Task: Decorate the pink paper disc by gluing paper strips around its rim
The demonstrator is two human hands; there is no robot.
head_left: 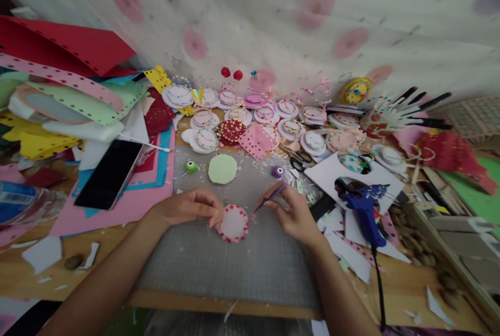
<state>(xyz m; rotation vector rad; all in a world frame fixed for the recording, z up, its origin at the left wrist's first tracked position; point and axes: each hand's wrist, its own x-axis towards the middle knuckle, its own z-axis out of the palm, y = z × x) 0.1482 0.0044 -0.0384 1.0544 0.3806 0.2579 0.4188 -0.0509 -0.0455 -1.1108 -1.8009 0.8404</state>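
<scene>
A round white paper disc (233, 224) edged with small red stars lies on the grey cutting mat (219, 273). At its left rim are the pinched fingers of my left hand (201, 208), closed on the disc's edge. My right hand (291, 213) grips dark pointed tweezers (270, 197), whose tip points down and left, just right of the disc. Beneath that tip lie a few tiny pink pieces (253, 217), too small to make out well. A pale green paper disc (222, 169) rests behind, between a green punch (191, 166) and a purple punch (278, 171).
Several small paper hats (238, 115) crowd the back of the table. On the left, a phone (109, 174) lies on coloured paper, near a plastic bottle (23, 203). On the right are a blue glue gun (365, 211) with its cord, scissors (299, 160) and paper scraps (349, 258).
</scene>
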